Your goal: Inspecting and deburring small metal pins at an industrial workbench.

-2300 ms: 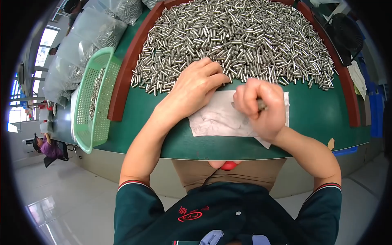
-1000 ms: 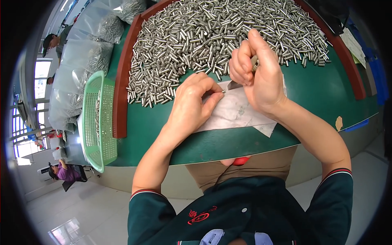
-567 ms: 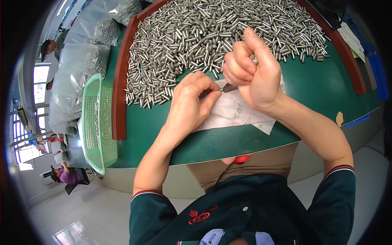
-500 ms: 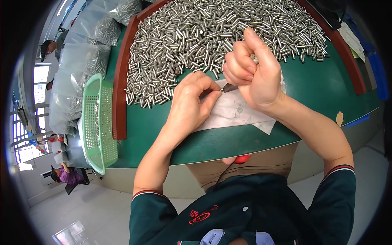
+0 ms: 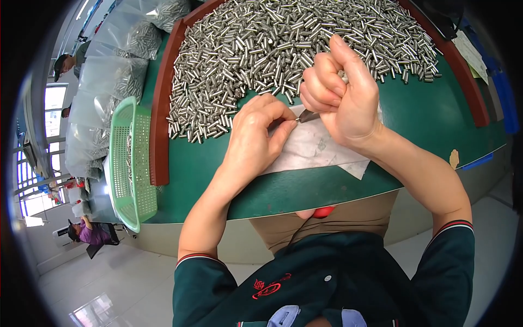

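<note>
My left hand (image 5: 255, 131) rests on a white cloth (image 5: 316, 143), thumb and forefinger pinched round a small metal pin (image 5: 297, 120), of which only the end shows. Closed in a fist with its thumb up, my right hand (image 5: 346, 95) grips a blade tool (image 5: 307, 115). Its dark, pointed blade slants down to the pin's end and looks to touch it. Most of the handle is hidden in my fist; a pale bit shows near the forefinger. Just beyond both hands spreads a big heap of short metal pins (image 5: 305, 38).
Red-brown wooden rails (image 5: 160, 120) border the green tabletop (image 5: 218, 191). At the left stands a green plastic basket (image 5: 143, 191) with pins inside, beside clear bags (image 5: 131, 79) of pins. Papers (image 5: 469, 54) lie at the right edge. Other people sit at the far left.
My right hand has shifted very slightly to the right and a little more of the blade shows. The left hand keeps its pinch in the same spot.
</note>
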`<state>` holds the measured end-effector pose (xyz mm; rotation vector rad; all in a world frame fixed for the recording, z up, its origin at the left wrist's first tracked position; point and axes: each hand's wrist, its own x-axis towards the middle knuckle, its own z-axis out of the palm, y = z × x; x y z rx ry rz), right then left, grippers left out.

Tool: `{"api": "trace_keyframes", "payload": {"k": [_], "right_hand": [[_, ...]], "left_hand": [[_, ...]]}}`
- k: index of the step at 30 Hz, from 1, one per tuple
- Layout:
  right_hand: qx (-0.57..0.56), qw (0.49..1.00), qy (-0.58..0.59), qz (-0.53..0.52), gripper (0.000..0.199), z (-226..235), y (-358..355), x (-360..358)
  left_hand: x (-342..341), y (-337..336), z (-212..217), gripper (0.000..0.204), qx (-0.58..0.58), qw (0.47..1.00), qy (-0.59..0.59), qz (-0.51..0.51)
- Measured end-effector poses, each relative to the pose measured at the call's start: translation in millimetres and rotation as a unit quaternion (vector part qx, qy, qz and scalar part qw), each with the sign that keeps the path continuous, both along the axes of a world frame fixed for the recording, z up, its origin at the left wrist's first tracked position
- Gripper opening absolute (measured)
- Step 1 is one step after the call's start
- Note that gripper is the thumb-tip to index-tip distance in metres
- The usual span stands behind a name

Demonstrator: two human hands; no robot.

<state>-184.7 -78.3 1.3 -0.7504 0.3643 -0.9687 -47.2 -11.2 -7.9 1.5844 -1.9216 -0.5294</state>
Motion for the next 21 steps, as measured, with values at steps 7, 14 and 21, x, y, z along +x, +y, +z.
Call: {"api": "trace_keyframes", "payload": {"k": [7, 14, 21], "right_hand": [[-0.003, 1.0, 0.0, 0.006, 0.049, -0.7, 0.3, -0.5], [-0.001, 1.0, 0.002, 0.005, 0.049, -1.3, 1.5, -0.2], [-0.009, 1.0, 0.004, 0.007, 0.048, -1.3, 2.6, 0.3]], "left_hand": [[0.0, 0.0, -0.4, 0.006, 0.007, 1.0, 0.003, 0.003], [-0.1, -0.5, -1.0, 0.006, 0.004, 1.0, -0.002, 0.004], [-0.7, -0.1, -0.4, 0.006, 0.007, 1.0, 0.007, 0.011]]}}
